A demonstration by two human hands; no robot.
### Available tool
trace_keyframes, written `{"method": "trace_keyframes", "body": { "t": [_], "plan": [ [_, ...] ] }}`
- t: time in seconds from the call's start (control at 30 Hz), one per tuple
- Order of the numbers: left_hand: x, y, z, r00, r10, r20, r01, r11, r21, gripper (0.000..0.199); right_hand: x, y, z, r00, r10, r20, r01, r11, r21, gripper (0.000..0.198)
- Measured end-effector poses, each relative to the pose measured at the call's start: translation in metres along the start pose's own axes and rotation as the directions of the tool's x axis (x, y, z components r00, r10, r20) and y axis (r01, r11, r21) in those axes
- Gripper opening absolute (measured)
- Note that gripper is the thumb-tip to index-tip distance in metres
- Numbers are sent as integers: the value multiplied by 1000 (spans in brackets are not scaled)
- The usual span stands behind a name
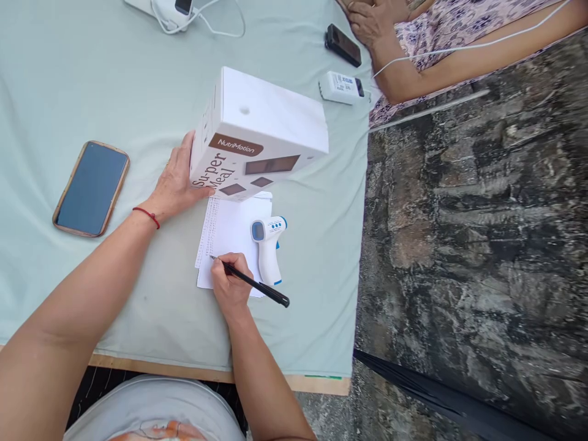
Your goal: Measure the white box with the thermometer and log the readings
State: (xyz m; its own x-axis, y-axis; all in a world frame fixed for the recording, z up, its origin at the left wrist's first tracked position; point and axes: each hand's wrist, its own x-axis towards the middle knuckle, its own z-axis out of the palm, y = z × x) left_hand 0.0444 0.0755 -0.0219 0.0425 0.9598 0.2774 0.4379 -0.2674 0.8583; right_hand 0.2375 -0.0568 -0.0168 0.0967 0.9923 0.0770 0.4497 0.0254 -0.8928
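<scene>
In my right hand [233, 285] is a black pen [257, 285], its tip on a sheet of white paper [232, 229] with small handwriting down its left side. My left hand [177, 180] grips the lower left side of a white box [271, 122] marked "NutriMotion Su-per Meal", which stands at the paper's far end; the far fingers are hidden behind it. A white and blue infrared thermometer [269, 251] lies on its side at the paper's right edge, close to my right hand.
A phone in a brown case [92, 188] lies on the pale green tablecloth [151, 294] at left. Farther off are a white device with a cable [177, 15], a black device [343, 45] and a white power bank [342, 87]. Another person's arms [399, 67] rest at the far right corner.
</scene>
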Motion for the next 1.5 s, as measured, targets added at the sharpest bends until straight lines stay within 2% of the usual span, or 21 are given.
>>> {"method": "trace_keyframes", "body": {
  "t": [0.3, 0.47, 0.83, 0.93, 1.03, 1.13, 1.2, 1.33, 1.43, 1.5],
  "plan": [
    [0, 2, 0, 1000, -13, 12, 13, 1000, 10, 103, -1, 2, -1, 1000, -13, -1, 13, 1000, 15, 12],
    [0, 2, -1, 1000, 0, 2, 0, 1000, 20, 102, -2, 6, 0, 998, 13, -57, -11, 999, 32, 11],
    [1, 0, 0, 1000, -10, 2, 10, 1000, 6, 101, -3, 7, 0, 999, -13, -44, 14, 1000, 23, 13],
    [0, 2, -1, 1000, -5, 6, 5, 1000, 11, 102, -3, 8, -2, 993, -66, -96, 67, 998, 8, 10],
    [0, 3, -3, 1000, -4, 14, 3, 1000, 20, 101, 3, 11, -9, 975, -207, -77, 203, 978, -52, 11],
    [0, 0, -2, 1000, -6, 1, 6, 1000, -2, 100, 13, 18, -19, 926, -375, 38, 377, 914, -149, 21],
    [0, -5, 0, 999, 1, -32, -3, 999, -47, 99, 19, 25, -25, 890, -444, 105, 457, 866, -205, 32],
    [1, -14, 4, 992, 10, -124, -26, 991, -131, 96, 23, 33, -28, 821, -552, 145, 570, 775, -273, 46],
    [0, -15, 3, 986, -24, -162, 2, 991, -137, 90, 25, 32, -30, 815, -576, 68, 560, 750, -353, 41],
    [-1, -13, 0, 983, -53, -173, 32, 992, -122, 87, 29, 32, -34, 843, -530, -89, 436, 771, -464, 31]
  ]
}}
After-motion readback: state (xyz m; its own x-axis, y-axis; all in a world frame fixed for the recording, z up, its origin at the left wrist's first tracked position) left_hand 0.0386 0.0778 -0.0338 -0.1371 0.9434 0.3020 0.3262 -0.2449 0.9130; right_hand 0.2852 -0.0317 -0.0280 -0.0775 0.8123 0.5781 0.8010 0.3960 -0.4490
